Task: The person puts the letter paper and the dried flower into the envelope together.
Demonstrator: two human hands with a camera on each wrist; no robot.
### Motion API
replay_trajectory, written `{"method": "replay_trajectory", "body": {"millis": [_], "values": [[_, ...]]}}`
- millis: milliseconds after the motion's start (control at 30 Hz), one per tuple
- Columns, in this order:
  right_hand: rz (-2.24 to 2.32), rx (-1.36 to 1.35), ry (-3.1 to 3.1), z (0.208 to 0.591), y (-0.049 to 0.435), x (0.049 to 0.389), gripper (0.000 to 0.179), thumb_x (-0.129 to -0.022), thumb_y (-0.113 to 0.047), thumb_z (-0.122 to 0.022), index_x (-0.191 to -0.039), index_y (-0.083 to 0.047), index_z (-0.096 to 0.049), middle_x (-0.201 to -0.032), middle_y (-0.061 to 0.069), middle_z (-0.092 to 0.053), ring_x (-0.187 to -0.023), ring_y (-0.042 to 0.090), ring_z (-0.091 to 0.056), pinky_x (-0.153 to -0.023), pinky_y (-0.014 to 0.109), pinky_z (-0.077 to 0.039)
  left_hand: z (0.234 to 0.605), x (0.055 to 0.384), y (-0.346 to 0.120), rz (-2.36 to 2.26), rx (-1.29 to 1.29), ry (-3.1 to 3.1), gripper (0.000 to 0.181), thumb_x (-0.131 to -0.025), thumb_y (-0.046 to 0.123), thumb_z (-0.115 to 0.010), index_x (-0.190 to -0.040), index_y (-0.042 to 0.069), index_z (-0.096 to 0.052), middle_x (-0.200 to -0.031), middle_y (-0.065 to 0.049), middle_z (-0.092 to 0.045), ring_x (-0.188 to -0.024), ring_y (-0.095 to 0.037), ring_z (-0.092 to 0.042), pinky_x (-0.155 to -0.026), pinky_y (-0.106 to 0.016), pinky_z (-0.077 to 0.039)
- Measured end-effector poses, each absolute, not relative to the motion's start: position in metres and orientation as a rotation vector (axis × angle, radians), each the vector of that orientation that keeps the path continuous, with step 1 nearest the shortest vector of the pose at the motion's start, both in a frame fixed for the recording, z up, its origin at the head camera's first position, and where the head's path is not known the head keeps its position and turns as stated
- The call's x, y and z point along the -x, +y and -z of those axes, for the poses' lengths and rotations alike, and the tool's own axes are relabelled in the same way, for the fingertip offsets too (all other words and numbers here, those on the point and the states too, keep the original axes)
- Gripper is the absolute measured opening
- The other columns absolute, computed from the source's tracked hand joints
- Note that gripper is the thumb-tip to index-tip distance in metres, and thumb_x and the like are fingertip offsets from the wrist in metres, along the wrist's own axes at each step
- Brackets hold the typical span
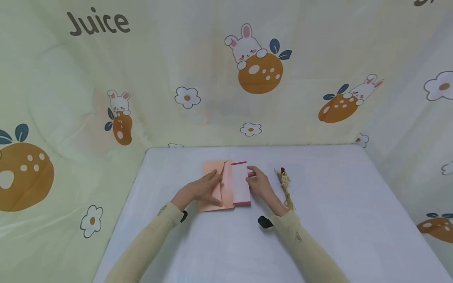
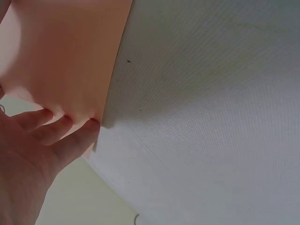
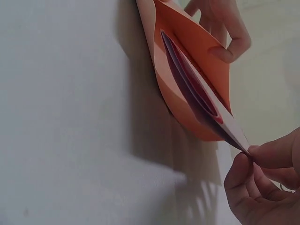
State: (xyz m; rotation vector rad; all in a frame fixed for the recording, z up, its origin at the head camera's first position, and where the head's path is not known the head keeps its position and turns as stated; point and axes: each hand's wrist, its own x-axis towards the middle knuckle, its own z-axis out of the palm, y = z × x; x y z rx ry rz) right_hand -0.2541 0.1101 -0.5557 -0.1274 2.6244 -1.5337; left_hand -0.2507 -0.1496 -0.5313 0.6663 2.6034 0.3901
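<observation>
A peach-orange envelope (image 1: 227, 188) lies near the middle of the table, its mouth bowed wide toward the right. My left hand (image 1: 205, 189) spans the envelope and grips it, fingers toward the far side and thumb toward the near side. In the left wrist view its fingertips (image 2: 91, 125) press at the envelope's edge. A folded white card (image 1: 242, 184) with red strips along two edges sits partly inside the mouth. Between thumb and fingers, my right hand (image 1: 259, 182) pinches the card's outer edge. The right wrist view shows the card's layered folds (image 3: 194, 86) within the opening.
A small bunch of dried flowers (image 1: 284, 182) with one dark red bloom lies right of my right hand. White cloth covers the table (image 1: 339, 204). Behind and beside it hangs a printed curtain (image 1: 212, 59) with rabbits and oranges.
</observation>
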Motion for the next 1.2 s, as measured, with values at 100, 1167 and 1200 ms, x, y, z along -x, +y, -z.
{"method": "replay_trajectory", "body": {"millis": [100, 1167, 1200], "values": [[1.513, 0.124, 2.629, 0.556, 0.103, 0.255, 0.05, -0.099, -0.007, -0.06, -0.147, -0.005, -0.046, -0.117, 0.019, -0.062, -0.095, 0.027, -0.065, -0.073, 0.032, -0.057, 0.53, 0.251, -0.148, -0.375, -0.659, 2.6, 0.1, -0.076, 0.066, -0.076, -0.153, 0.024, -0.029, -0.17, -0.013, -0.006, -0.156, -0.031, -0.018, -0.117, -0.055, -0.034], [1.444, 0.357, 2.626, 0.573, 0.031, 0.271, 0.048, -0.086, 0.001, -0.067, -0.134, 0.0, -0.058, -0.099, 0.013, -0.072, -0.089, 0.022, -0.065, -0.081, 0.035, -0.054, 0.536, 0.255, -0.154, -0.344, -0.704, 2.602, 0.114, -0.076, 0.07, -0.074, -0.161, 0.023, -0.015, -0.17, -0.013, -0.003, -0.156, -0.03, -0.016, -0.116, -0.052, -0.037], [1.438, 0.367, 2.634, 0.573, 0.03, 0.27, 0.048, -0.086, 0.001, -0.067, -0.133, -0.001, -0.059, -0.1, 0.013, -0.072, -0.09, 0.022, -0.065, -0.083, 0.036, -0.053, 0.536, 0.254, -0.154, -0.347, -0.706, 2.603, 0.113, -0.077, 0.07, -0.074, -0.161, 0.023, -0.015, -0.17, -0.013, -0.003, -0.156, -0.03, -0.016, -0.116, -0.053, -0.037]]}}
